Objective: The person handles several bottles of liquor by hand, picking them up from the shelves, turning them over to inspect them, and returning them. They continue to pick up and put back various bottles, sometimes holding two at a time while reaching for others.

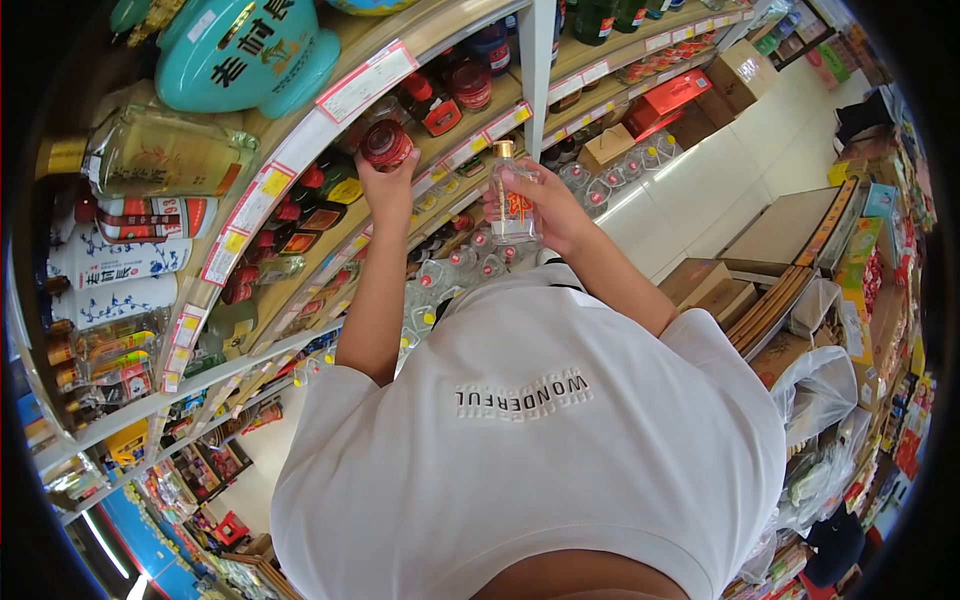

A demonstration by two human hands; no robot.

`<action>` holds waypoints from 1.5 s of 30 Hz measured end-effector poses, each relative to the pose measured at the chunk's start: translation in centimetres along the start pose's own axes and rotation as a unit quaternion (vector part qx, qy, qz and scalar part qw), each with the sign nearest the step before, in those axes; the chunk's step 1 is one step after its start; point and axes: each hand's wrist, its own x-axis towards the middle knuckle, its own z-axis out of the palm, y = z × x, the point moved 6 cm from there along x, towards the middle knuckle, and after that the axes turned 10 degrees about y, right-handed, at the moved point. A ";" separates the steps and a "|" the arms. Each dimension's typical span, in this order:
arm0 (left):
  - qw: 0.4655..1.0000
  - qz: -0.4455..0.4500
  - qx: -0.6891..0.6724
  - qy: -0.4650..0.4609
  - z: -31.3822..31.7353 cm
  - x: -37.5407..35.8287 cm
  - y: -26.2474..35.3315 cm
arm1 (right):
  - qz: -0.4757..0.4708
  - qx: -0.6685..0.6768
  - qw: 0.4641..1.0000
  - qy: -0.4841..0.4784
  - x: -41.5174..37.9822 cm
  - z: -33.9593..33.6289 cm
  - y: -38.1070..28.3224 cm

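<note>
My left hand [388, 185] reaches to the shelf, its fingers around a dark red round-topped bottle or jar [387, 144] at the shelf's edge. In my right hand [545, 205] is a clear glass bottle [515, 212] with a gold cap and red characters, held upright in front of the lower shelves. Just behind the left hand stand a dark bottle with a red cap [432, 105] and another red jar [469, 85]. Whether the left hand's item still rests on the shelf cannot be made out.
A large turquoise vessel [245, 55] and bottles fill the upper-left shelf. A white post [537, 75] divides the shelving. Clear bottles with red caps [598, 192] stand on the floor. Cardboard boxes [695, 282] and plastic bags [815, 390] lie at the right.
</note>
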 end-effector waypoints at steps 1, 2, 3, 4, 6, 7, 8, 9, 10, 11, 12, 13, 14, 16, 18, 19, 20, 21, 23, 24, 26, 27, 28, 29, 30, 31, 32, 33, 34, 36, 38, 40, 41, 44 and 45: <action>1.000 0.013 -0.004 0.004 0.4 0.1 0.0 | 0.000 0.001 1.000 0.009 0.0 -0.6 -0.2; 1.000 0.021 0.015 0.014 0.6 0.1 -0.1 | 0.001 0.001 1.000 0.017 0.1 -1.2 -0.5; 0.999 0.028 0.035 0.025 0.8 0.1 0.0 | -0.003 -0.002 1.000 0.029 -0.1 -1.5 -1.0; 0.997 0.036 0.054 0.037 1.1 0.1 0.0 | -0.007 -0.005 0.999 0.040 -0.5 -1.7 -1.4; 0.995 0.047 0.070 0.050 1.4 0.4 -0.8 | -0.009 -0.012 0.999 0.050 -0.8 -2.2 -2.2; 0.994 0.051 0.079 0.057 1.4 0.5 -1.3 | -0.007 -0.015 0.999 0.051 -1.0 -2.4 -2.5; 0.994 0.052 0.081 0.060 1.4 0.6 -1.8 | -0.003 -0.019 0.999 0.051 -1.0 -2.7 -2.8; 0.993 0.053 0.082 0.063 1.5 0.7 -2.0 | -0.006 -0.019 0.999 0.042 -1.0 -3.1 -2.9; 0.993 0.054 0.083 0.066 1.7 0.8 -2.2 | -0.008 -0.020 0.999 0.033 -0.8 -3.7 -3.0; 0.992 0.056 0.082 0.072 1.8 0.9 -2.3 | -0.011 -0.021 0.999 0.024 -0.6 -4.0 -3.1; 0.992 0.057 0.081 0.079 1.9 0.9 -2.3 | -0.013 -0.023 0.999 0.024 -0.5 -4.3 -3.3; 0.991 0.057 0.081 0.085 1.9 0.7 -2.5 | -0.013 -0.024 0.999 0.025 -0.5 -4.6 -3.5; 0.992 0.052 0.082 0.077 2.0 0.7 -2.7 | -0.013 -0.026 0.999 0.026 -0.6 -4.9 -3.7; 0.993 0.042 0.086 0.062 2.0 0.6 -2.5 | -0.007 -0.030 0.999 0.038 -0.8 -5.5 -4.1; 0.986 0.070 0.119 0.092 1.8 0.6 -2.5 | -0.002 -0.034 0.998 0.044 -0.9 -5.7 -4.7; 0.981 0.085 0.135 0.107 1.9 0.7 -2.5 | 0.001 -0.036 0.998 0.045 -0.9 -5.7 -5.0; 0.982 0.083 0.129 0.111 1.9 0.6 -2.6 | 0.005 -0.037 0.998 0.047 -0.9 -5.9 -5.3; 0.982 0.082 0.124 0.115 2.1 0.5 -2.3 | 0.005 -0.039 0.998 0.042 -0.8 -6.1 -5.5; 0.984 0.076 0.113 0.116 2.2 0.2 -1.8 | 0.008 -0.043 0.999 0.032 -0.5 -6.6 -5.6; 0.985 0.072 0.107 0.115 2.3 0.1 -1.7 | 0.014 -0.044 0.999 0.029 -0.5 -6.8 -5.6; 0.984 0.070 0.115 0.116 2.4 0.3 -1.7 | 0.023 -0.046 0.998 0.020 -0.3 -6.9 -5.9; 0.982 0.071 0.129 0.118 2.3 0.4 -1.9 | 0.023 -0.045 0.998 0.026 -0.2 -6.9 -6.1; 0.980 0.071 0.144 0.120 2.2 0.4 -2.2 | 0.024 -0.043 0.998 0.033 -0.4 -6.8 -6.3; 0.981 0.074 0.137 0.113 2.2 0.4 -2.5 | 0.026 -0.040 0.998 0.041 -0.5 -6.9 -6.4; 0.983 0.077 0.130 0.106 2.2 0.4 -2.7 | 0.027 -0.043 0.998 0.037 -0.4 -7.0 -6.5; 0.984 0.080 0.124 0.099 2.2 0.5 -2.9 | 0.029 -0.045 0.998 0.033 -0.3 -7.2 -6.5; 0.984 0.083 0.121 0.100 2.0 0.6 -3.4 | 0.030 -0.046 0.998 0.029 -0.2 -7.3 -6.4; 0.984 0.085 0.118 0.099 2.0 0.6 -3.5 | 0.032 -0.046 0.998 0.024 -0.2 -7.4 -6.3; 0.985 0.088 0.114 0.098 2.1 0.4 -3.6 | 0.033 -0.046 0.998 0.019 -0.1 -7.6 -6.3; 0.966 0.106 0.191 0.138 2.0 -1.1 -1.5 | 0.039 -0.047 0.998 0.011 0.0 -7.8 -6.0; 0.947 0.144 0.234 0.167 2.0 -3.4 1.0 | 0.051 -0.048 0.998 0.002 0.2 -8.0 -5.4; 0.932 0.200 0.241 0.181 2.0 -6.1 2.5 | 0.047 -0.044 0.998 -0.003 0.2 -7.8 -4.7; 0.951 0.165 0.216 0.147 2.3 -7.2 2.5 | 0.042 -0.042 0.998 -0.006 0.3 -7.7 -4.7; 0.996 0.025 0.080 0.005 4.7 -10.5 0.5 | 0.037 -0.044 0.998 -0.001 0.0 -7.6 -4.6; 0.997 -0.046 -0.001 -0.067 5.9 -11.9 -0.8 | 0.031 -0.047 0.998 -0.003 -0.1 -7.6 -4.7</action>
